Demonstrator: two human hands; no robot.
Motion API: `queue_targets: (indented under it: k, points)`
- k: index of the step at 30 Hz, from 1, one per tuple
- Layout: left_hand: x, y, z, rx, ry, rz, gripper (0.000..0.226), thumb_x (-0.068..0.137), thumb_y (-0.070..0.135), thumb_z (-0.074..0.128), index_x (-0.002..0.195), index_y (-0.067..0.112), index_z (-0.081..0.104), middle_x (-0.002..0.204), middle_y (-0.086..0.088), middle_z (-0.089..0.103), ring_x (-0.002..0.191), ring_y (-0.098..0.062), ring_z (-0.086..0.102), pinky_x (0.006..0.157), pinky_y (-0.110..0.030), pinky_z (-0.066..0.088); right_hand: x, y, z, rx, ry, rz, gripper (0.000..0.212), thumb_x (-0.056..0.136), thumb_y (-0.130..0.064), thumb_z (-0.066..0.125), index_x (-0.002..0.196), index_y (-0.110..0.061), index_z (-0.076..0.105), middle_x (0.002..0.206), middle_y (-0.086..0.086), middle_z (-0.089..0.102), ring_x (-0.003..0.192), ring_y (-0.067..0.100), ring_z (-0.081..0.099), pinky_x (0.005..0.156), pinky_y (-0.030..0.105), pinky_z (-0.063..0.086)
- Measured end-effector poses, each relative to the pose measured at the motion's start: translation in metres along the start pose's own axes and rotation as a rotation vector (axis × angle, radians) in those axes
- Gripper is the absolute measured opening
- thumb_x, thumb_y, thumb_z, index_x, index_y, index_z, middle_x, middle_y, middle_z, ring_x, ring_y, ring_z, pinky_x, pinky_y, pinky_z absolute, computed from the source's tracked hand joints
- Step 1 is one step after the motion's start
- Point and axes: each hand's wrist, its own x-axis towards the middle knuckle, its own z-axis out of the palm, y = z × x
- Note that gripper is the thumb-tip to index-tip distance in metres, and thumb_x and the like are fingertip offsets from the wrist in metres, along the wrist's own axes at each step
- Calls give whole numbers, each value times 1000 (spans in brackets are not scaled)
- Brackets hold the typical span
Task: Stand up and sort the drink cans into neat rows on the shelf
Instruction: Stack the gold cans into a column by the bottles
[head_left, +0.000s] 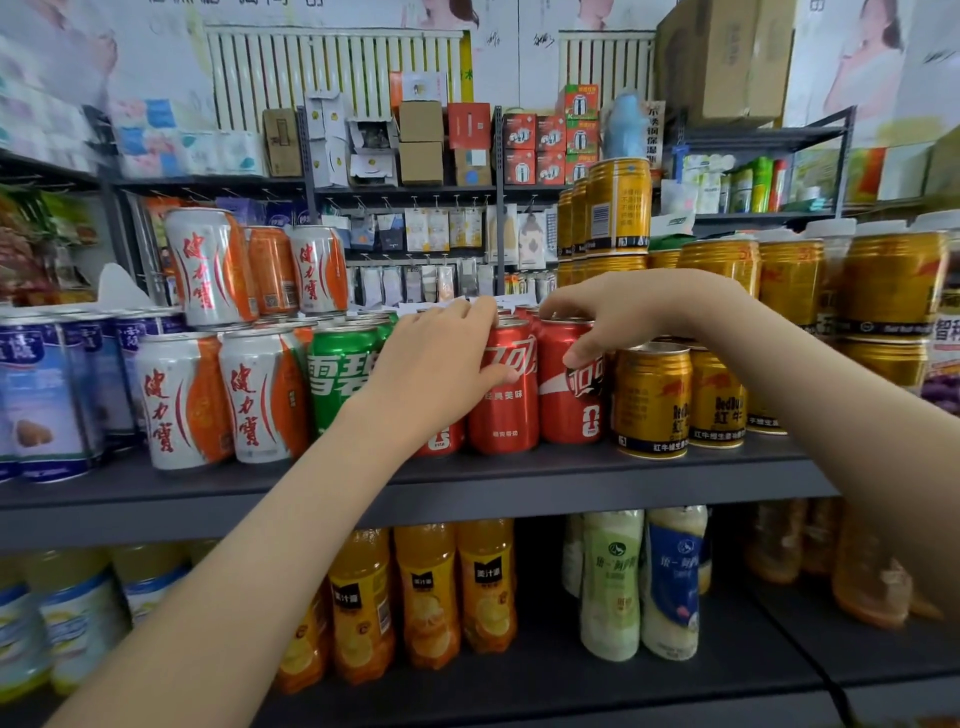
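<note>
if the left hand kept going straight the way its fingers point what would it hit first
Probably the red cola can: the left hand already has its fingertips at that can's upper left side, pointing right. Contact looks made, though depth is unclear.

I am standing in a small shop, facing a dark metal shelf (519, 486) packed with stock for sale: rows of red cola cans (506, 387), green Sprite cans (340, 379), white-and-orange Jianlibao cans (182, 400) and gold Red Bull cans (652, 400). The shelf below carries orange juice bottles (426, 592) and pale drink bottles (610, 582), all in multiples of one brand. Behind, more racks (405, 189) bear boxed goods (519, 148), tissue packs (182, 145) and small packets hung on hooks (436, 228), with cartons (722, 57) stacked on top.
</note>
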Motion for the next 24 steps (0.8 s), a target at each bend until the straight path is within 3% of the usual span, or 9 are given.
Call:
queue_targets:
  k: [4, 7, 10, 13, 18, 24]
  points:
    - [0, 1, -1, 13, 6, -4, 52, 86, 53, 54, 122, 17, 44, 117, -1, 57, 103, -19, 55, 86, -32, 43, 0, 4, -1, 54, -35, -27, 65, 89, -25, 62, 144, -32, 28, 147, -3, 37, 130, 21, 39, 101, 41, 37]
    - [-3, 2, 3, 16, 18, -6, 50, 88, 53, 52, 122, 17, 44, 118, 0, 56, 107, -20, 53, 94, -34, 38, -1, 8, 3, 57, 21, -21, 68, 87, -32, 63, 145, -35, 26, 149, -3, 34, 133, 21, 36, 105, 42, 34]
    - [-7, 3, 7, 63, 69, -7, 53, 89, 53, 48, 128, 18, 42, 130, 0, 50, 122, -20, 45, 107, -40, 24, -15, 13, 5, 75, 215, -66, 65, 87, -38, 61, 144, -31, 30, 147, -5, 38, 132, 16, 38, 103, 34, 33]
    - [-11, 10, 10, 80, 113, -36, 58, 89, 52, 48, 136, 19, 40, 143, -3, 41, 135, -22, 32, 112, -49, 7, -39, 22, 6, 139, 430, -101, 52, 90, -35, 58, 138, -27, 40, 139, -9, 46, 121, 5, 43, 92, 19, 32]
    - [-16, 47, 22, -3, 260, -11, 49, 83, 45, 58, 120, 13, 57, 128, -10, 56, 128, -30, 43, 108, -52, 5, -77, 41, 19, 193, 613, -68, 40, 91, -30, 57, 129, -24, 50, 122, -13, 53, 108, -2, 46, 81, 6, 32]
    - [-16, 99, 37, -108, 288, -40, 48, 83, 47, 48, 118, 16, 58, 126, -4, 57, 125, -24, 45, 107, -49, 4, -110, 82, 41, 261, 738, 24, 34, 90, -27, 57, 125, -23, 55, 117, -11, 57, 107, 2, 51, 89, 19, 38]
